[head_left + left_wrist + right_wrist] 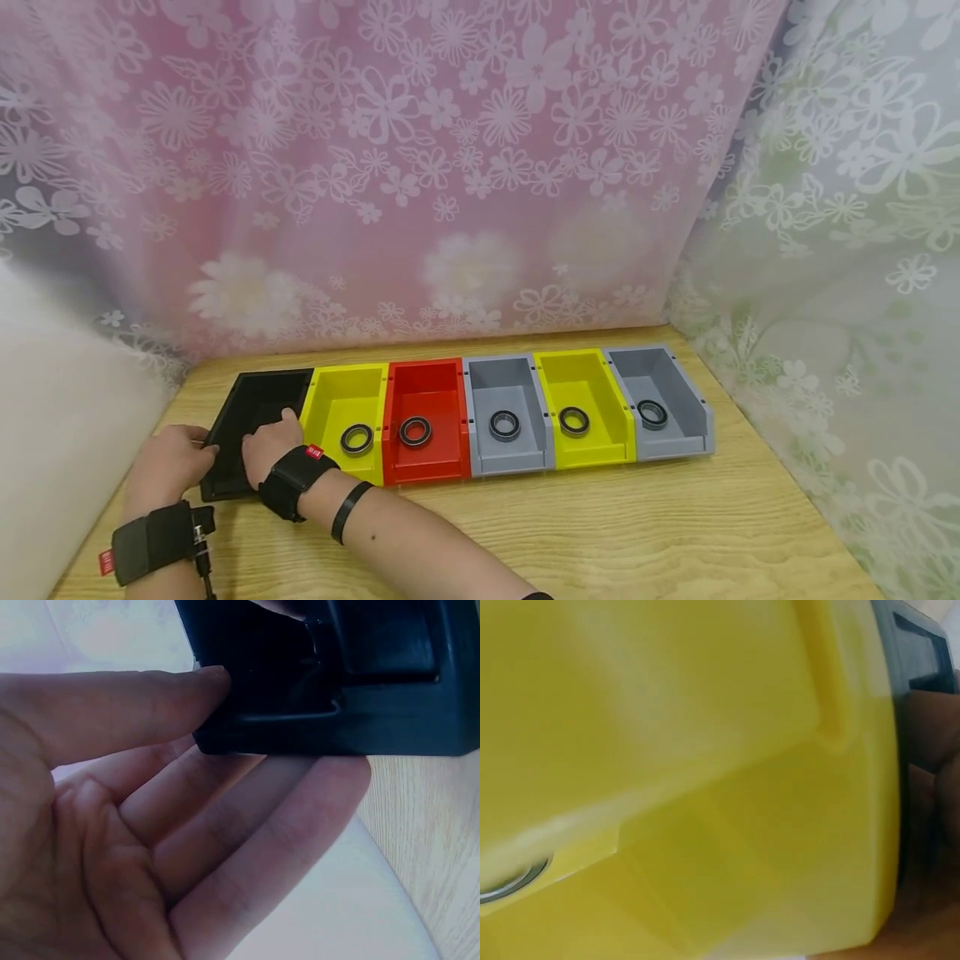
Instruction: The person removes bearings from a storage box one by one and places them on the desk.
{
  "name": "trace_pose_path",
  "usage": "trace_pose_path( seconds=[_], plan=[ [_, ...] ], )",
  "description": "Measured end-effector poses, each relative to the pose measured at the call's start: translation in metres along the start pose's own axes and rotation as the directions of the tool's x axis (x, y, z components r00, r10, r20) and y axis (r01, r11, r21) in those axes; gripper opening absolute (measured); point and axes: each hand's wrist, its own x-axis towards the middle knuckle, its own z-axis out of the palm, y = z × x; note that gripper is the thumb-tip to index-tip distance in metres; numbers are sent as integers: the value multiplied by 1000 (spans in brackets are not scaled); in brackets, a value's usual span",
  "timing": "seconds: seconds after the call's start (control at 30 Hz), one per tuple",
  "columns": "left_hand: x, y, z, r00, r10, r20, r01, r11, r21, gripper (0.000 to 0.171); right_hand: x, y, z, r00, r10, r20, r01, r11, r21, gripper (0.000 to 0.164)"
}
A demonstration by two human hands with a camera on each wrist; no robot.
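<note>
A black open-fronted storage bin [262, 396] stands at the left end of a row of bins. My left hand [171, 462] grips its left wall; in the left wrist view the thumb [150, 705] lies over the edge and the fingers [262, 855] are against the outer side. My right hand [273, 446] holds the black bin's right wall, beside the yellow bin [337, 387]. The right wrist view shows mostly that yellow bin [705, 697], with part of the hand [934, 742] at the right edge. A ball bearing [357, 439] lies in the yellow bin.
Rightward along the row stand a red bin [425, 383], a grey bin [502, 379], another yellow bin [581, 383] and another grey bin [648, 375], each holding one bearing. They sit on a wooden table [600, 533]. Flowered curtains [450, 167] hang behind and beside it.
</note>
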Motion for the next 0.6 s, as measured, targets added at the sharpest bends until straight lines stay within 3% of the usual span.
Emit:
trace_pose_path(
  seconds=[0.37,0.6],
  plan=[
    [1,2,0,1000,8,14,-8,1000,-7,45,5,-3,5,998,43,-34,-43,999,-5,9],
    [-1,2,-1,1000,-5,19,5,1000,-7,46,5,-4,7,998,29,-49,-29,1000,8,10]
  ],
)
